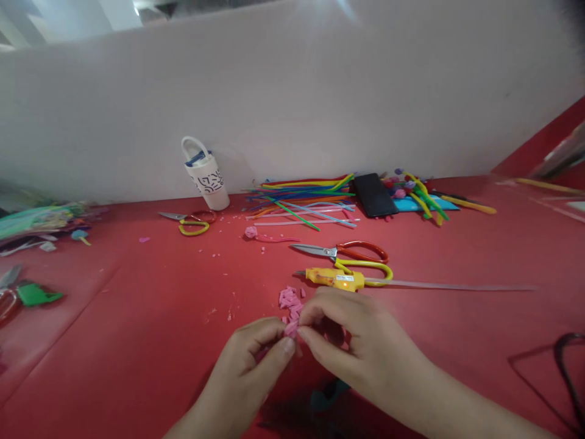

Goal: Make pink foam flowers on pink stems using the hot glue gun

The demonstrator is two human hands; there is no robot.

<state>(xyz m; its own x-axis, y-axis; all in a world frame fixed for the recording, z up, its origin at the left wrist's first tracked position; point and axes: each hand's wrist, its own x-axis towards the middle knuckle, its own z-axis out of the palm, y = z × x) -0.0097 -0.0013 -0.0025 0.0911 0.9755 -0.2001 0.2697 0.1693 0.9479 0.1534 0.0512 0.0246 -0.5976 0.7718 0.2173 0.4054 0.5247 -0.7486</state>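
Observation:
Between the fingertips of my left hand [249, 369] is a small pink piece [291, 330], pinched by thumb and forefinger. My right hand [365, 341] closes thumb and forefinger on the same piece from the right; its inner fingers are partly hidden. Just beyond the fingertips lies a small heap of cut pink pieces [287, 298]. A yellow hot glue gun [326, 278], with a lit orange light and a long clear glue stick [457, 286] out of its back, rests past my right hand. Large scissors [326, 251] with red and yellow handles lie behind it, blades pointing left.
A pink flower on a stem [251, 232] lies farther back. Behind it are colourful pipe cleaners [297, 198], a black phone [375, 195] and a bundle of coloured flowers [418, 189]. Left stand a white tumbler [211, 183] and smaller scissors [192, 221]. A white wall [292, 91] bounds the red table.

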